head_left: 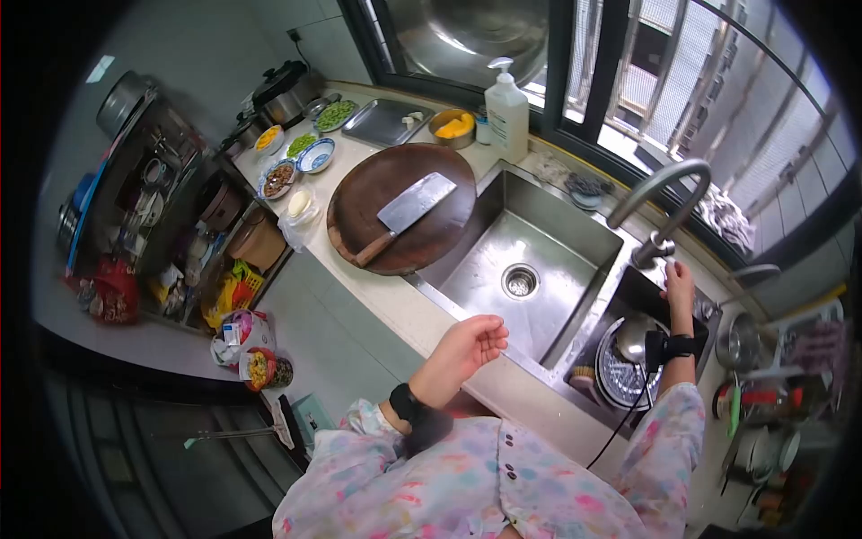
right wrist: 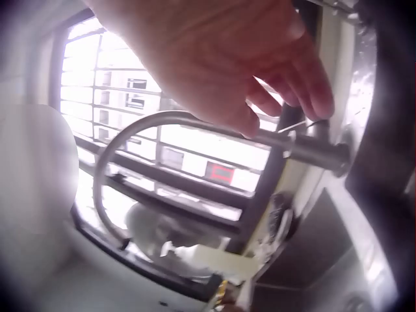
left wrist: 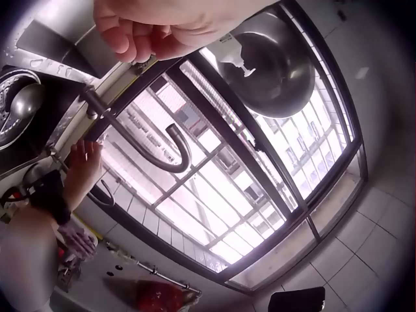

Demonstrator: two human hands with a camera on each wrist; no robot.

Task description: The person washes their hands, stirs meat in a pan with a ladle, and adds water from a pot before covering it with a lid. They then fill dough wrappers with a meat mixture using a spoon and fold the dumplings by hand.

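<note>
My right hand (head_left: 680,289) is at the base of the curved metal faucet (head_left: 660,244), on the far right side of the sink. Seen from the right wrist, its fingertips (right wrist: 322,104) are right beside the faucet's handle (right wrist: 318,128), with thumb and fingers apart. Over the near edge of the counter hovers my left hand (head_left: 467,349), its fingers loosely bent and holding nothing. The large steel sink basin (head_left: 548,234) lies between the hands and the window. A cleaver (head_left: 417,201) rests on a round wooden chopping board (head_left: 359,193) left of the basin.
Below my right forearm, a smaller basin holds a steel bowl (head_left: 636,334) and a drainer plate (head_left: 620,382). A pump bottle (head_left: 507,117) stands behind the sink. Bowls of cut food, including green pieces (head_left: 336,114), and a metal tray (head_left: 373,126) sit at the back left.
</note>
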